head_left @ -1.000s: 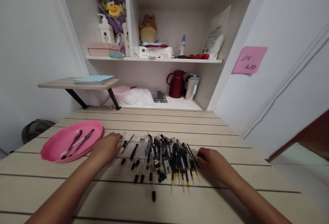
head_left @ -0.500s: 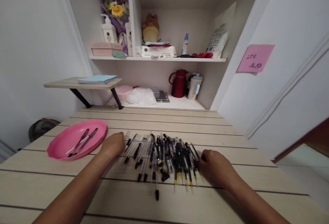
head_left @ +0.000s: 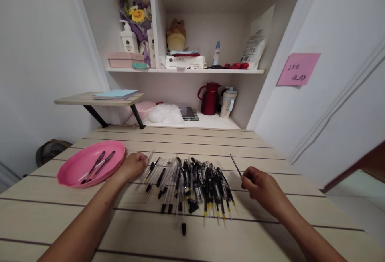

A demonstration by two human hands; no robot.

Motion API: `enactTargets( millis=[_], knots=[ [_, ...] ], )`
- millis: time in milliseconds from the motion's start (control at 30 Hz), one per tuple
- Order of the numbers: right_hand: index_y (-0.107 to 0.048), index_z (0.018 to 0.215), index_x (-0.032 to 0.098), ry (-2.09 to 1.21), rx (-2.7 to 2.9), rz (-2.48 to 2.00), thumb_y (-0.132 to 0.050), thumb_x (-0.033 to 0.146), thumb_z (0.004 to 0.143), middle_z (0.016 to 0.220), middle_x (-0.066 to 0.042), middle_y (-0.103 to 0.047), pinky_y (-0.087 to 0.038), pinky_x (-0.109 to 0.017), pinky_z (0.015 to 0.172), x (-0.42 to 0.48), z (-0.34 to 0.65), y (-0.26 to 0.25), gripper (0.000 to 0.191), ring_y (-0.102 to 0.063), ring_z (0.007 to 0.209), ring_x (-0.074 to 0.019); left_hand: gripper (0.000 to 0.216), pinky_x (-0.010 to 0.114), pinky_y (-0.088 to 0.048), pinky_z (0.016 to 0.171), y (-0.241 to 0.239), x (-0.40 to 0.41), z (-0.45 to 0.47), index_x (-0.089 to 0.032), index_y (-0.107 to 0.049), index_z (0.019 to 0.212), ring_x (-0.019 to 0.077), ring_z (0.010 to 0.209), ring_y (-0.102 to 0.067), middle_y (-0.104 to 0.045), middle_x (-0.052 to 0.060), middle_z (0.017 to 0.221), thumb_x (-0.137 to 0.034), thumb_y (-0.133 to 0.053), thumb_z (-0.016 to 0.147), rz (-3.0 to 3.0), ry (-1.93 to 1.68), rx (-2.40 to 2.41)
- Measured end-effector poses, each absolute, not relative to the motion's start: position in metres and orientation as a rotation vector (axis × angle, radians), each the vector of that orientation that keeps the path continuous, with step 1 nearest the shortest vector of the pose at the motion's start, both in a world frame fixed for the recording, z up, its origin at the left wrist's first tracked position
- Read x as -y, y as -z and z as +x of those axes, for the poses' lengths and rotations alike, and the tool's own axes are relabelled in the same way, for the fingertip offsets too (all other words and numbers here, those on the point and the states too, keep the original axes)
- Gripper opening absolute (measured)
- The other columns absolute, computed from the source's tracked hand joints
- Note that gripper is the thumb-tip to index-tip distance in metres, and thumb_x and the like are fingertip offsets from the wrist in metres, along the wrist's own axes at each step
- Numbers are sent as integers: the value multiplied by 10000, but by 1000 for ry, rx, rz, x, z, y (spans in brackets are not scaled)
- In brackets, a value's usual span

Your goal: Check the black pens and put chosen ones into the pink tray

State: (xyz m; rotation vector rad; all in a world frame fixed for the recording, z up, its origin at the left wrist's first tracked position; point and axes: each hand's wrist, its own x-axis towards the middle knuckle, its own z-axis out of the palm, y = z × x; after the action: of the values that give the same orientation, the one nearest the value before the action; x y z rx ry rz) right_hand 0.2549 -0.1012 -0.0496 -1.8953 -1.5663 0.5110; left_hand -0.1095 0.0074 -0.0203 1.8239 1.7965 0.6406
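My left hand (head_left: 134, 166) is at the left end of a pile of pen parts, its fingers closed on a clear pen barrel (head_left: 151, 154). Right of the pile, my right hand (head_left: 258, 186) pinches a thin dark pen refill (head_left: 235, 164) whose tip points up and away from me. The pile holds clear barrels (head_left: 171, 176), black caps (head_left: 184, 228) and dark refills (head_left: 223, 204) with yellowish ends. To the left, a pink tray (head_left: 70, 166) carries a couple of black-and-clear pens (head_left: 104, 164).
A small raised shelf (head_left: 69, 99) with blue paper (head_left: 116, 93) on it stands at the back left. Behind the table are a white plastic bag (head_left: 166, 113), a red jug (head_left: 209, 99) and a pale cup (head_left: 227, 103). A pink note (head_left: 298, 69) sticks to the right wall.
My right hand has drawn the refill away from the pile's right edge and lifted it. My left hand has shifted slightly, and a clear barrel now shows in its fingers.
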Motion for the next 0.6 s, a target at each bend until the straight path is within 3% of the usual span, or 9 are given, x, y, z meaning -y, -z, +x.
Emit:
enactTargets(
  millis=[133,300,600],
  knots=[
    [-527,826,183,-797,1389,-1589,-494,332,724,573,25,-562,-377,-236,445,106,238,45,183,-467,417,-102,161,203,-375,487,6,8,-93,-144,-545,790,101,512,-508,-524,-28,558,-245,-460,699,1742,-692,-1585],
    [-516,754,175,-1143,1144,-1225,-582,376,708,634,-5,-610,-348,-204,415,108,208,24,217,-492,452,-86,223,206,-369,519,-6,44,-61,-144,-561,861,92,566,-536,-575,2,691,-280,-559,684,1400,-579,-1016],
    [-500,814,180,-1089,909,-846,-619,304,729,789,-32,-652,-411,-210,515,101,179,-8,192,-567,567,-93,176,210,-317,514,-3,79,-29,-136,-573,852,87,547,-510,-589,2,650,-246,-551,718,1403,-388,-799]
  ],
)
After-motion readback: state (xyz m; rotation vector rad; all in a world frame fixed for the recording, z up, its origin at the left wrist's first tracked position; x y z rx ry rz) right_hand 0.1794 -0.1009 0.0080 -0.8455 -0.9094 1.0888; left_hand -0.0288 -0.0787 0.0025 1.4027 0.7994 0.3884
